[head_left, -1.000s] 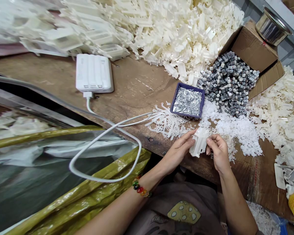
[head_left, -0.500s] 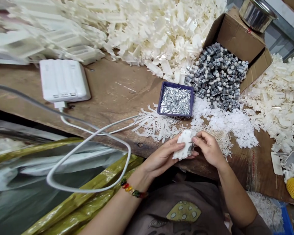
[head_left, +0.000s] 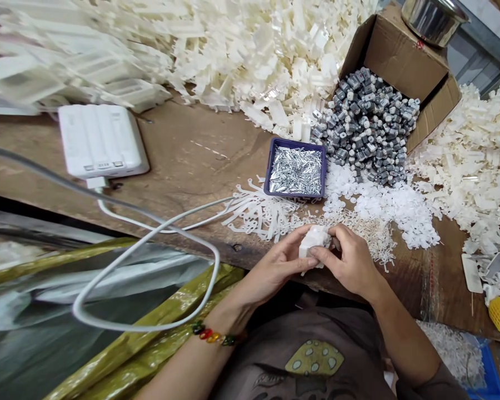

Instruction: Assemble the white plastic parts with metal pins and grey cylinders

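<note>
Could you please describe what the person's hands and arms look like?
The left hand and right hand are bare, ungloved. A bracelet of red, yellow, green and dark beads circles the left wrist; a brown short sleeve ends on the right arm.

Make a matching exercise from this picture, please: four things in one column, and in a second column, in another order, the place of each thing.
Things:
1. bead bracelet
2. silver metal pins
3. white plastic piece
4. white cable

Places:
A. plugged into the white power bank
B. between the left hand and the right hand
C. around the left wrist
D. inside the purple tray

Right pairs: 1-C, 2-D, 3-B, 4-A
</note>
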A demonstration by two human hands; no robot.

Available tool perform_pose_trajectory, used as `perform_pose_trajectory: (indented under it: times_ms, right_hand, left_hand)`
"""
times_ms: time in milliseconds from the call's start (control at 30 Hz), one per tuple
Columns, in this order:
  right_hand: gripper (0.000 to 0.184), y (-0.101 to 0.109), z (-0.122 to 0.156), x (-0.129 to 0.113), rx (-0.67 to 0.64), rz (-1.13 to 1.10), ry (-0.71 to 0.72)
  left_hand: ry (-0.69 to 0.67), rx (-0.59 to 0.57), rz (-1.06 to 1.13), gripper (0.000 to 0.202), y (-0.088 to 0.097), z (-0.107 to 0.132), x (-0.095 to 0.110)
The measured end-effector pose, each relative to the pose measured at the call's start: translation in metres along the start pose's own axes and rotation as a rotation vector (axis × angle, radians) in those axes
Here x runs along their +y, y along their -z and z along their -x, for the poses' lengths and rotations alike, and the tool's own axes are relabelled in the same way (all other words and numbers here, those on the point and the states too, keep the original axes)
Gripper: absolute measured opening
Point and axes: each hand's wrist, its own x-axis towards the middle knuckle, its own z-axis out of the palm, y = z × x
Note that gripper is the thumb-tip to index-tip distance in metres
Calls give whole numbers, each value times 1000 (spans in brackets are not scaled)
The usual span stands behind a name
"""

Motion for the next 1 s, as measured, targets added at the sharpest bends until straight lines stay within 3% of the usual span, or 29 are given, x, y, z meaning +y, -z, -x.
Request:
perform_pose_trajectory:
  times_ms: [67,200,433,633,800,1000]
  right_hand:
    - [22,-1,1,-1,24,71,57]
    - [20,1,2,1,-17,17,102]
    - [19,2,2,9,-24,-180,30]
    - [23,-3,3,3,8,-107,10]
    - [20,0,0,-12,-25,-163,4]
    - [18,0,-9,-16,-54,-223,-36]
  left_hand:
    - [-34,41,-98,54,-2,2,2]
    - [-76,17,-234,51,-5,6,10]
    - [-64,9,-260,61,-11,10,13]
    - [-66,-7,-85,51,-4,3,6]
    - [50,-159,198,46,8,-1,-2]
    - [100,-254,259,51,15,-2,-2]
